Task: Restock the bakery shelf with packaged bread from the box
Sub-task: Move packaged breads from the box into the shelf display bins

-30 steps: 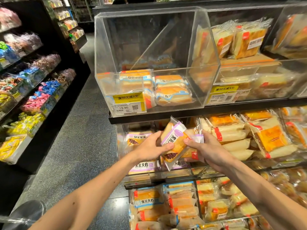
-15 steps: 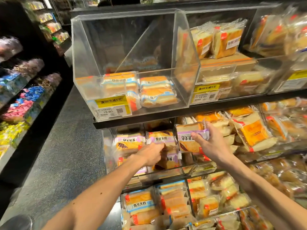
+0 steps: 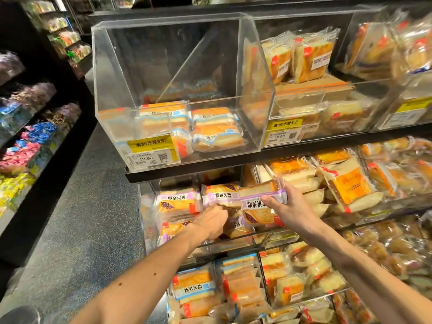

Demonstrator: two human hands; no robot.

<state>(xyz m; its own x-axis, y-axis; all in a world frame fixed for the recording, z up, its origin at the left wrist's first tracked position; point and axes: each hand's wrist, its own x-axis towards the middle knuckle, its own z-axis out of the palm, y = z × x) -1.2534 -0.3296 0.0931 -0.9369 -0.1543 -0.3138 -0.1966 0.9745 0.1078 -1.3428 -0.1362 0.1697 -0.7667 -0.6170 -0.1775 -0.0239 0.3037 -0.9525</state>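
Overhead, the black shelf edge [image 3: 187, 170] runs just above both hands, so the way into the middle bin [image 3: 233, 240] is a low slot beneath it. On the upper shelf a clear bin [image 3: 163, 66] holds a few blue-banded packs [image 3: 217, 130] along its near bottom, with much open room above them. The bin to its right carries upright orange packs [image 3: 311, 57].

The right grip [image 3: 292, 212] pinches a bread pack [image 3: 258, 203] with a purple band, thumb on the near face and fingers over its right end. The pack sits at the right side of the middle bin, touching the purple pack [image 3: 221, 195] to its left. The left grip [image 3: 211, 222] reaches lower into the same bin. Its fingers are hidden behind the hand, so I cannot tell whether it holds anything. Another purple-banded pack, the far-left pack [image 3: 177, 203], stands at the bin's left end. Heaped packs [image 3: 348, 183] fill the section to the right, and lower packs [image 3: 194, 288] lie on the shelf below.

Left of the shelving the dark speckled floor [image 3: 88, 206] lies open, with candy shelves [image 3: 35, 136] beyond it.

The yellow tag [image 3: 152, 148] reads "满39元减5元" and "19.90". The purple pack reads "紫米夹心", and the held one shows the same words upside down. The lower packs read "炼乳夹心".
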